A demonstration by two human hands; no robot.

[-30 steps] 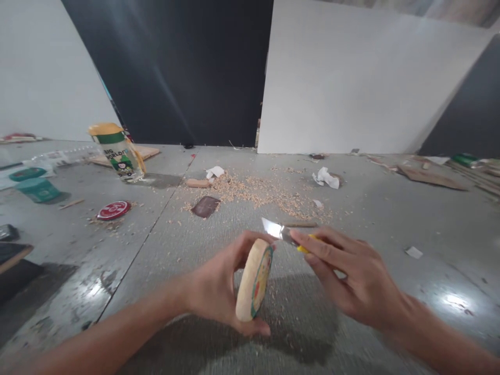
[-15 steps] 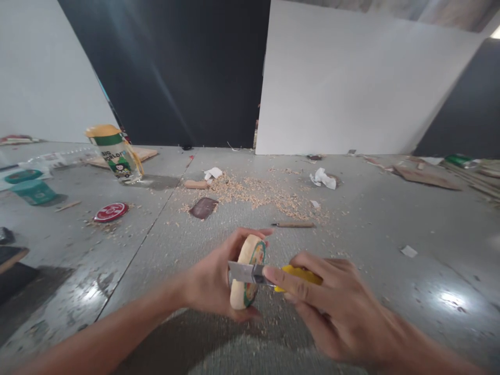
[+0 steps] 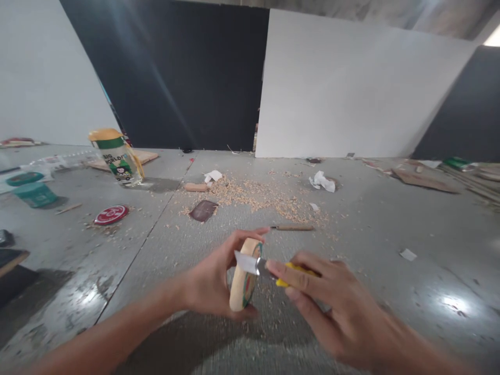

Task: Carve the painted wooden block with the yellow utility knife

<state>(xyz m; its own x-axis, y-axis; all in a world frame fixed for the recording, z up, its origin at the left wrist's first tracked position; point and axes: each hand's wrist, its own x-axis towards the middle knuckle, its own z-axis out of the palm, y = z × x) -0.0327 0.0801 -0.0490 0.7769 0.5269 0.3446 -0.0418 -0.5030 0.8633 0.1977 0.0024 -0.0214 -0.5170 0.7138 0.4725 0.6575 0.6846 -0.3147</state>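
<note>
A thick, pale wooden disc (image 3: 236, 291) with a green-and-coloured face stands on edge between the thumb and fingers of my left hand (image 3: 213, 276). Its painted face is turned to the right. My right hand (image 3: 328, 302) is closed round a yellow utility knife (image 3: 299, 271), thumb or finger pressed near the blade's base. The blade lies across the upper part of the disc's rim, its tip pointing left toward my left hand. Just beyond, a wooden-handled carving tool (image 3: 295, 227) lies on the grey floor (image 3: 375, 250).
Wood shavings (image 3: 253, 195) are scattered ahead, around a brown patch (image 3: 203, 211) and a wooden piece (image 3: 196, 187). Crumpled paper (image 3: 322, 181) lies right of them. At left are a yellow-lidded bottle (image 3: 119, 159), a red disc (image 3: 111, 214) and a teal container (image 3: 36, 194).
The knife blade has moved up along the disc's rim and now tilts, tip higher. The disc has turned slightly in my left hand.
</note>
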